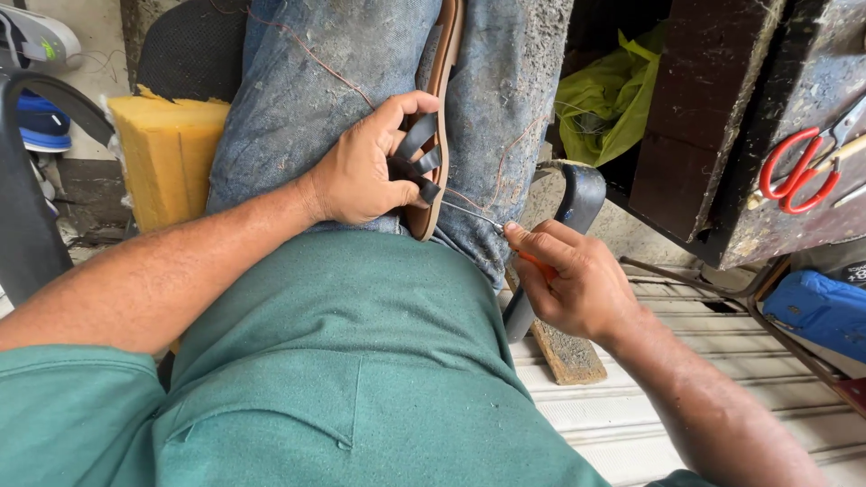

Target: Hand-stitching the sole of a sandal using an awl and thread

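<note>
The left hand [365, 167] gripped the black straps of a tan sandal [433, 135] clamped between the knees, while the right hand [568, 280] pinched an orange-handled awl [505, 234] just right of it.

I'm looking at a small shoe-repair workshop: a sandal [439, 108] clamped between the knees, red-handled scissors [798, 171] on a scuffed dark workbench [713, 135], sneakers [36, 81] stacked at the left, and yellow foam [167, 158] by the seat.

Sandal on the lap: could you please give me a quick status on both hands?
Left hand grips sandal straps. Right hand pinches awl at the sole edge. Thread trails over jeans; nothing blocking.
</note>
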